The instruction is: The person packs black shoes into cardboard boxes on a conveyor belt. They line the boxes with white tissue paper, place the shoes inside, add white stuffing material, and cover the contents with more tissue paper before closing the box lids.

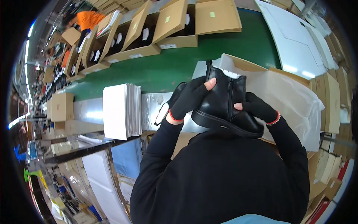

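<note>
I hold a black leather ankle boot [223, 100] close to my chest, its sole toward me and its shaft pointing away. My left hand [190, 98], in a black fingerless glove, grips the boot's left side with the thumb on the shaft. My right hand [257, 108], gloved the same way, clasps the right side near the toe. Behind the boot lies an open cardboard shoebox [257, 67] lined with white tissue paper [291, 100].
A stack of white sheets [121, 110] rests on the metal ledge to my left. Beyond it runs a green conveyor belt [167, 67] carrying open cardboard boxes [175, 26]. A person in an orange top [87, 18] works far up the line. More boxes stand at the right.
</note>
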Action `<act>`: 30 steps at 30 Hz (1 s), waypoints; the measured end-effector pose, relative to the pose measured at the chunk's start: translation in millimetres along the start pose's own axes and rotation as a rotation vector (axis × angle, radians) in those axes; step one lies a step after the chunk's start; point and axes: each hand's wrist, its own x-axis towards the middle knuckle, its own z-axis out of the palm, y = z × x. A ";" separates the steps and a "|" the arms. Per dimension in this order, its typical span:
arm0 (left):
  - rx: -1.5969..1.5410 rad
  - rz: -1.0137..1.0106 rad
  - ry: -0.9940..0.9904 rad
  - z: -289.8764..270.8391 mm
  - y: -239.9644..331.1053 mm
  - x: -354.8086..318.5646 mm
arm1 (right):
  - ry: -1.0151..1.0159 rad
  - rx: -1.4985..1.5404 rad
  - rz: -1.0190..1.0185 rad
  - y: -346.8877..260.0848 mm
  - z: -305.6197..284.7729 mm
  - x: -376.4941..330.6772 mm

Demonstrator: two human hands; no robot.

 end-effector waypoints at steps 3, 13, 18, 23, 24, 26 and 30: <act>0.091 -0.064 -0.062 3.9 -16.6 7.7 | 0.171 0.199 -0.009 32.5 -7.6 -12.2; 0.803 0.139 0.015 34.2 -177.1 2.2 | 0.511 1.166 -0.078 202.2 -45.0 75.1; 0.742 0.164 0.007 35.5 -193.3 18.3 | 0.633 1.198 -0.064 275.2 -73.1 120.3; 0.707 0.218 0.016 33.4 -205.9 8.0 | 0.444 1.290 -0.261 234.0 -25.3 117.8; 0.725 0.207 -0.011 38.0 -204.0 7.0 | 0.473 1.313 -0.258 241.3 -27.5 130.8; 0.775 0.188 -0.071 43.6 -192.6 3.7 | 0.528 1.370 -0.265 263.4 -36.5 166.8; 0.746 0.191 -0.062 31.7 -193.4 -4.7 | 0.439 1.422 -0.212 249.8 -36.3 176.0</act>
